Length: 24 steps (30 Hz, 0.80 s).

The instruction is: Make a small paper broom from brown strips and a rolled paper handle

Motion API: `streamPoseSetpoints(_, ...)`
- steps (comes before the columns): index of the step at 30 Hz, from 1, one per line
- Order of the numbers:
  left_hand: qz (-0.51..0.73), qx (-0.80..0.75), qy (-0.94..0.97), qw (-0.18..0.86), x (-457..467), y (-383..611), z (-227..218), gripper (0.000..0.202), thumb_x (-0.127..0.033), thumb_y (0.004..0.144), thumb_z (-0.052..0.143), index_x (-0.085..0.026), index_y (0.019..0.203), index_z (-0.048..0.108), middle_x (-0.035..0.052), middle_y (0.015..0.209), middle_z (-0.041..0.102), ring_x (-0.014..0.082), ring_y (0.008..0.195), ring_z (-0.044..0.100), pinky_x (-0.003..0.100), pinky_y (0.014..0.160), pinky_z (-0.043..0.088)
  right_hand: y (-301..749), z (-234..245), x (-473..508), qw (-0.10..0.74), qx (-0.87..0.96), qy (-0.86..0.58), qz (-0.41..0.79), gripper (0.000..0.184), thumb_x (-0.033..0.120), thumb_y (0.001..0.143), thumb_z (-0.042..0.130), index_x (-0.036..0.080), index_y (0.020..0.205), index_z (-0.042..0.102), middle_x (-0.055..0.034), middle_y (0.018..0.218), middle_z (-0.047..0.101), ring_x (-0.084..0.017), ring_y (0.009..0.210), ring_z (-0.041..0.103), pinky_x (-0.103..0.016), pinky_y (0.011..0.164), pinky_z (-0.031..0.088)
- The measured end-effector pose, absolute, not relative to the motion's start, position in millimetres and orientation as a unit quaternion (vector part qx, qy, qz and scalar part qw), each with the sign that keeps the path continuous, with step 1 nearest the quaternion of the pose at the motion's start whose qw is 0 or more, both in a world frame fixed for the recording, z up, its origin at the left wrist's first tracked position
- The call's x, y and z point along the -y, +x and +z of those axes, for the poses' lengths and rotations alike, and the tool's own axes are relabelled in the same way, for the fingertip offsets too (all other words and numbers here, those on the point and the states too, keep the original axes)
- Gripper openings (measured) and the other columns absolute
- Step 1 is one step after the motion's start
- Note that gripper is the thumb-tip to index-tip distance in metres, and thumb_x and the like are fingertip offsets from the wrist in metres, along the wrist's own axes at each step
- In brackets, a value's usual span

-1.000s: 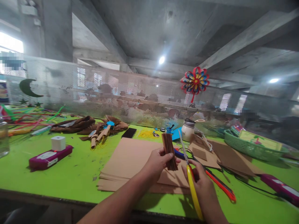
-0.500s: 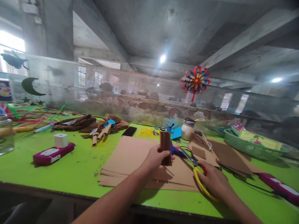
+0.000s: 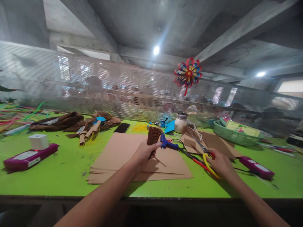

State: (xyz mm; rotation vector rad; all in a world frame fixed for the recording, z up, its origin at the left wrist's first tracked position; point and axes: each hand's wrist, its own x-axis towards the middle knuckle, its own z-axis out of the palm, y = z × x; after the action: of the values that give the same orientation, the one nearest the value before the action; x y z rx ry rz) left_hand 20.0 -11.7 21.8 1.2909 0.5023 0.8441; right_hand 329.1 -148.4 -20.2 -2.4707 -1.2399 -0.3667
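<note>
My left hand [image 3: 143,153] is closed around the lower end of a pleated brown paper strip [image 3: 153,135], held upright with its top fanned out a little. Below it lies a stack of brown paper sheets [image 3: 111,157]. My right hand [image 3: 221,162] grips scissors [image 3: 208,160] by their yellow and red handles. The blades point away and to the left, over brown paper pieces; whether they touch anything I cannot tell. Between the hands lies a blue glue gun [image 3: 168,143]. A red and black slender thing [image 3: 200,163] rests left of the scissors, its kind unclear.
A lidded jar [image 3: 180,123] and a green basket [image 3: 232,134] stand toward the back. Purple power strips lie left [image 3: 30,156] and right [image 3: 257,168]. Brown paper crafts [image 3: 91,129] and a dark phone [image 3: 121,127] lie back left. A perforated screen [image 3: 127,75] bounds the table.
The pleated strip has spread from a tight bundle into a slight fan at its top. My right hand and the scissors have moved right, away from the sheet stack. The view has turned right.
</note>
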Motion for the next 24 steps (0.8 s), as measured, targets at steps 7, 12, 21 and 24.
streamPoseSetpoints(7, 0.35, -0.246, 0.573, 0.699, 11.0, 19.4, 25.0, 0.014, -0.028, 0.075, 0.052, -0.017, 0.077, 0.043, -0.0056, 0.05, 0.046, 0.0041, 0.037, 0.035, 0.016, 0.035, 0.021, 349.5, -21.4, 147.2, 0.112, 0.424, -0.894, -0.096, 0.04, 0.035, 0.076, 0.048, 0.015, 0.109, 0.059, -0.0138, 0.101, 0.067, -0.029, 0.091, 0.062, -0.032, 0.07, 0.044)
streamPoseSetpoints(12, 0.302, -0.249, 0.601, 0.697, 16.7, 20.0, 25.4, 0.012, -0.026, 0.074, 0.051, -0.017, 0.076, 0.044, -0.0041, 0.052, 0.05, 0.0048, 0.038, 0.038, 0.017, 0.036, 0.022, 326.8, 3.2, 152.6, 0.098, 0.434, -0.886, -0.131, 0.038, 0.038, 0.079, 0.046, 0.013, 0.102, 0.062, -0.0187, 0.095, 0.065, -0.035, 0.095, 0.057, -0.042, 0.074, 0.042)
streamPoseSetpoints(21, 0.176, -0.209, 0.705, 0.654, 20.0, 17.4, 17.5, 0.01, -0.025, 0.07, 0.053, -0.016, 0.069, 0.048, -0.0055, 0.047, 0.045, 0.0049, 0.037, 0.034, 0.019, 0.038, 0.022, 173.2, 76.7, 127.6, 0.209, 0.8, -0.53, -0.186, 0.059, 0.018, 0.076, 0.058, 0.028, 0.132, 0.038, -0.0081, 0.13, 0.043, -0.026, 0.12, 0.035, -0.045, 0.097, 0.034)
streamPoseSetpoints(24, 0.143, -0.201, 0.722, 0.647, 19.8, 14.9, 19.0, 0.005, -0.02, 0.067, 0.052, -0.016, 0.067, 0.048, -0.0078, 0.041, 0.039, 0.005, 0.034, 0.029, 0.02, 0.037, 0.018, 164.6, 73.9, 113.1, 0.141, 0.834, -0.51, -0.154, 0.049, 0.017, 0.076, 0.06, 0.028, 0.123, 0.048, -0.0076, 0.119, 0.052, -0.025, 0.11, 0.043, -0.042, 0.089, 0.038)
